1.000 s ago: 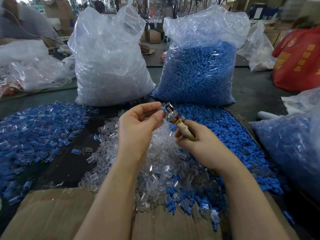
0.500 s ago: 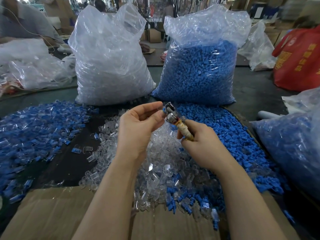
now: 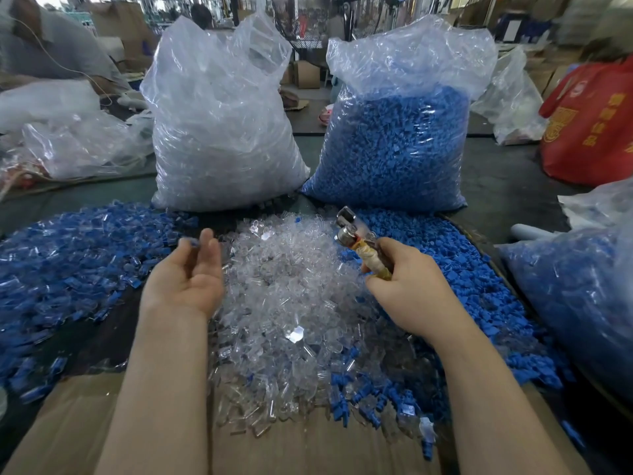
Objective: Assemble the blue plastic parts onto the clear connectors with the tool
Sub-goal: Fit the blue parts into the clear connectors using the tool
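Left hand [image 3: 186, 274] open, fingers loose; right hand [image 3: 407, 286] grips tool [image 3: 359, 240] w/ curled fingers.

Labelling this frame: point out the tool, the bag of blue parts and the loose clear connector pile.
tool [image 3: 352, 234]: head view, on its metal head above the taped handle.
bag of blue parts [image 3: 394, 149]: head view, on the blue-filled front of the bag.
clear connector pile [image 3: 291, 286]: head view, middle of the heap between the hands.

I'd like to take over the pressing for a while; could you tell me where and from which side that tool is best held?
Grip the tool by its tape-wrapped handle, from below and the right, as the right hand does now. The handle slants down toward the worker, leaving the metal head up and clear.
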A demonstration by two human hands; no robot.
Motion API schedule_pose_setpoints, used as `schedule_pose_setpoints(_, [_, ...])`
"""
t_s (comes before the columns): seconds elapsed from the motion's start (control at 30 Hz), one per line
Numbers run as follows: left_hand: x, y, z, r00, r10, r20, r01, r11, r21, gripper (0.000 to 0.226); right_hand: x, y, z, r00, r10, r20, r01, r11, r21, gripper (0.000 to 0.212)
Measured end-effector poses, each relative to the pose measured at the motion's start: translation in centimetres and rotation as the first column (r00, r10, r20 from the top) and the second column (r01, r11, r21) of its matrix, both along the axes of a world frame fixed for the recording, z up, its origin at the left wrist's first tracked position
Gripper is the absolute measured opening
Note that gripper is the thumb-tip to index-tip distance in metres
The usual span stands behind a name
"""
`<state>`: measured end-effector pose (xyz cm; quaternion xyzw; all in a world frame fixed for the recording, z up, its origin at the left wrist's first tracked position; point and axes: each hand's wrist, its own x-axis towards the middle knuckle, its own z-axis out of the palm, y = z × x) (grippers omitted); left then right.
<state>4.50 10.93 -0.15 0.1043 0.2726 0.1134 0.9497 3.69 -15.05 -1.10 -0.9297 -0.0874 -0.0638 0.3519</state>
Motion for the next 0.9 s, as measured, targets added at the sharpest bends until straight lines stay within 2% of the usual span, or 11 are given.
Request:
schedule_pose_setpoints(0.13, [-0.2,2.3,-1.2,0.990,0.133,-0.051,-0.137,0.986,-0.097,0.027,0.1,0.1,-0.2,1.000,-0.004,0.003,0.004,0.999,-0.039,0.006])
schedule_pose_setpoints(0.33, [0.1,3.5,-2.2,0.982,0.179,-0.064,-0.183,0.982,-0.055,0.038,0.1,0.1,-0.2,1.000,-0.017,-0.008,0.016,0.998,-0.056,0.005])
schedule_pose_setpoints(0.47, [0.1,2.3,-1.6,0.996,0.083,-0.019,-0.082,0.996,0.023,0.029,0.1,0.3,-0.2,1.000,-0.024,-0.004,0.024,0.997,-0.067,0.006])
schedule_pose_setpoints(0.53, [0.2,0.6,-0.8,0.994,-0.099,-0.036,0.104,0.971,0.216,0.014,0.0,0.5,-0.1,1.000,-0.029,0.000,0.029,0.997,-0.071,0.009])
schedule_pose_setpoints(0.57, [0.2,-0.4,-0.3,0.972,-0.227,-0.055,0.232,0.904,0.360,0.011,0.0,0.7,0.0,0.999,-0.031,0.006,0.032,0.997,-0.076,0.011])
schedule_pose_setpoints(0.63, [-0.2,-2.8,0.5,0.879,-0.465,-0.107,0.420,0.649,0.634,0.021,-0.2,0.9,0.1,0.999,-0.033,0.027,0.036,0.995,-0.097,0.016])
schedule_pose_setpoints(0.7, [-0.8,-5.1,1.4,0.759,-0.632,-0.157,0.479,0.380,0.791,0.039,-0.3,1.0,0.1,0.999,-0.024,0.044,0.029,0.992,-0.119,0.018])
schedule_pose_setpoints(0.77, [-1.3,-7.2,1.9,0.662,-0.726,-0.185,0.469,0.209,0.858,0.050,-0.4,1.2,0.2,0.999,-0.003,0.052,0.010,0.990,-0.139,0.022])
schedule_pose_setpoints(0.8, [-1.5,-8.0,2.1,0.649,-0.739,-0.181,0.444,0.175,0.879,0.048,-0.4,1.3,0.2,0.998,0.009,0.063,0.000,0.990,-0.142,0.024])
schedule_pose_setpoints(0.83, [-1.6,-8.5,2.1,0.660,-0.734,-0.162,0.422,0.183,0.888,0.043,-0.5,1.4,0.2,0.997,0.019,0.079,-0.008,0.991,-0.133,0.027])
schedule_pose_setpoints(0.9, [-1.5,-8.9,2.0,0.702,-0.706,-0.100,0.405,0.280,0.870,0.039,-0.6,1.5,0.4,0.993,0.036,0.110,-0.025,0.995,-0.100,0.030])
